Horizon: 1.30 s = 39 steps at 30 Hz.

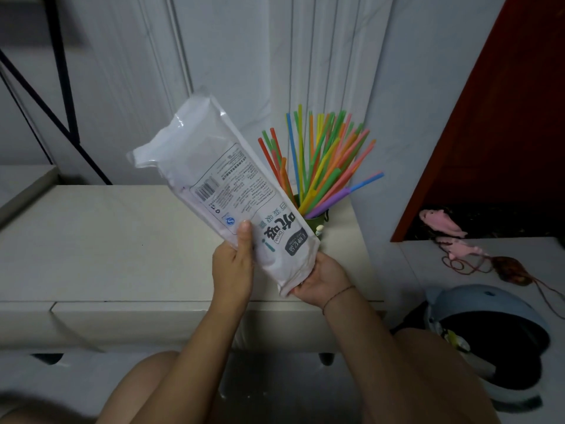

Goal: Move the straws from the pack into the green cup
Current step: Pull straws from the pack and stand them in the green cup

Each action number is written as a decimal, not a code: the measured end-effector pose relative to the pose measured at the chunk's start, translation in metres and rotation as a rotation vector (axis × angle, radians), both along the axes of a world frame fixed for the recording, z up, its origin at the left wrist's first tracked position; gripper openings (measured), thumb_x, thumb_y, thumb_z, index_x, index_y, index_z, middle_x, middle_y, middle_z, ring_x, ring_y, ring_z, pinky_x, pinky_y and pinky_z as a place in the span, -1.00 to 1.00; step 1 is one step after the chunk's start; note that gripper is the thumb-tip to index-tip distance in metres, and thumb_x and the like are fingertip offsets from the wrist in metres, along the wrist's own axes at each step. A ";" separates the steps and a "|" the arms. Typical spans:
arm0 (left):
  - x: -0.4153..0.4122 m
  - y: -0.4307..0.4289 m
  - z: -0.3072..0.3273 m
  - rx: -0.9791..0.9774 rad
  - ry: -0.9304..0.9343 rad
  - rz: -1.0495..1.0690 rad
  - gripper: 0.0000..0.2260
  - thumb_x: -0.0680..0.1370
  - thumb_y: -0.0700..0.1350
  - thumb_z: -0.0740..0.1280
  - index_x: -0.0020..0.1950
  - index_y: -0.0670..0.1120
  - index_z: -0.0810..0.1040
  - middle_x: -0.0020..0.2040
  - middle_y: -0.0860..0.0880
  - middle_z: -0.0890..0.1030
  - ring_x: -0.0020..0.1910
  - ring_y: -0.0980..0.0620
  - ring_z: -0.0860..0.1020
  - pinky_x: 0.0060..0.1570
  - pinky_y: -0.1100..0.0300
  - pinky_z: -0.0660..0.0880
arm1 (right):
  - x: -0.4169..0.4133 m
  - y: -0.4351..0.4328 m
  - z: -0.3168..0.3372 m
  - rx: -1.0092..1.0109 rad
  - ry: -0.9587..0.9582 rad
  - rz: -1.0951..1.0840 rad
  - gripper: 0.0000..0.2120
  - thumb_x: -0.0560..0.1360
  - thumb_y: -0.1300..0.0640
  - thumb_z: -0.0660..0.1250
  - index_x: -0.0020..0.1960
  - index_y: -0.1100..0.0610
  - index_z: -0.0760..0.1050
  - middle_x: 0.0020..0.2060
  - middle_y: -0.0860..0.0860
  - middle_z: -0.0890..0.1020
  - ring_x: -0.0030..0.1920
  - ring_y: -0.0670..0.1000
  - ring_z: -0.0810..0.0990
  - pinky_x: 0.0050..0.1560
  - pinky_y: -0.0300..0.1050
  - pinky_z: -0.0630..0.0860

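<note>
We grip the pack (227, 191) in both hands, left hand (234, 264) and right hand (322, 278) closed round its lower end. It looks emptied, likely because the straws (321, 160) already stand in the cup (318, 220).

A white plastic straw pack (226, 191) is held tilted above the cream cabinet top (101, 240), gripped at its lower end by the left hand (234, 264) and the right hand (321, 278). Just behind it, near the right edge, coloured straws (318, 160) are fanned out of the green cup (318, 220).

Flat white pack (223, 191) tilted; colourful straws (321, 160) fanned in green cup (316, 221).
</note>
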State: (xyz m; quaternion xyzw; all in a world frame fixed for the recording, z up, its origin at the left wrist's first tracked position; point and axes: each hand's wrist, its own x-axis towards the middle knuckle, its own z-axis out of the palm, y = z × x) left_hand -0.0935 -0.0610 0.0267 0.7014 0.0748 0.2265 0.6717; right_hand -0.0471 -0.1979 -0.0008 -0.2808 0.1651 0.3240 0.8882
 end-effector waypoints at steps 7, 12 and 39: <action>0.006 0.002 -0.001 -0.048 0.038 0.060 -0.43 0.46 0.35 0.07 0.14 -0.03 0.60 -0.07 0.09 0.68 -0.14 0.17 0.65 -0.26 0.38 0.55 | -0.003 0.000 -0.003 -0.122 0.062 -0.056 -0.63 0.56 -0.05 0.17 -0.04 0.14 0.66 -0.22 0.15 0.72 -0.12 0.17 0.67 -0.13 0.04 0.55; 0.008 -0.002 0.002 -0.061 0.021 0.022 -0.79 0.48 0.21 0.29 0.00 0.16 0.61 -0.05 0.19 0.69 -0.04 0.17 0.65 -0.14 0.28 0.60 | -0.001 -0.001 -0.003 -0.152 0.131 -0.092 -0.74 0.52 -0.03 0.28 -0.03 0.15 0.59 -0.26 0.14 0.72 -0.14 0.14 0.64 -0.24 -0.03 0.60; 0.013 -0.002 0.003 -0.238 0.038 0.154 -0.67 0.56 0.20 0.22 -0.08 -0.03 0.61 -0.32 0.03 0.67 -0.51 0.19 0.51 -0.53 0.31 0.45 | 0.000 -0.014 0.010 -0.111 0.038 -0.186 -0.78 0.51 0.12 0.31 0.10 0.19 0.59 0.02 0.15 0.63 0.01 0.16 0.58 -0.21 0.01 0.60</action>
